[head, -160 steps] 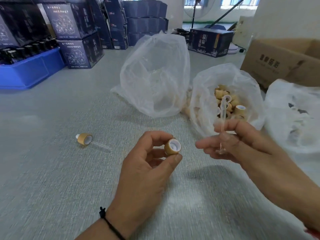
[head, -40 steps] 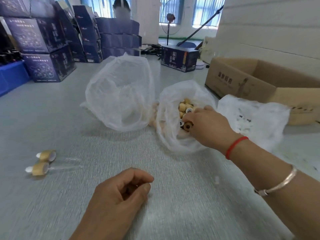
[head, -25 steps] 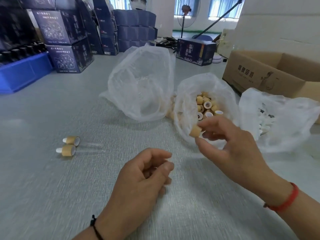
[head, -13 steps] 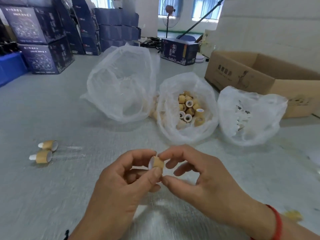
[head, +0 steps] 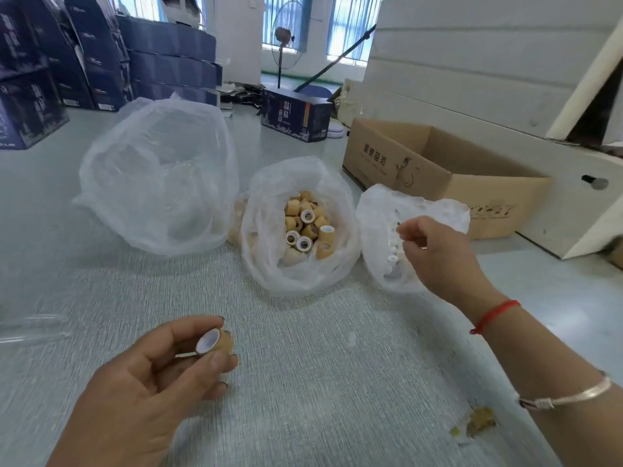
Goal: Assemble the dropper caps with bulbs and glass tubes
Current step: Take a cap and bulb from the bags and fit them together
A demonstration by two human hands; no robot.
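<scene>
The left hand point(head: 141, 392) pinches a tan cap point(head: 215, 342) low in the frame, white opening tilted up, likely ready for a bulb. The right hand point(head: 435, 254), fingers curled, reaches into the right-hand bag point(head: 381, 210) of white bulbs; whether it holds one cannot be told.

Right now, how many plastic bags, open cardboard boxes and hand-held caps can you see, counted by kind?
Plastic bags: 3, the big one, the bag of caps and the bag of white bulbs
Open cardboard boxes: 1
Caps held: 1, in the left hand
Total: 5
</scene>
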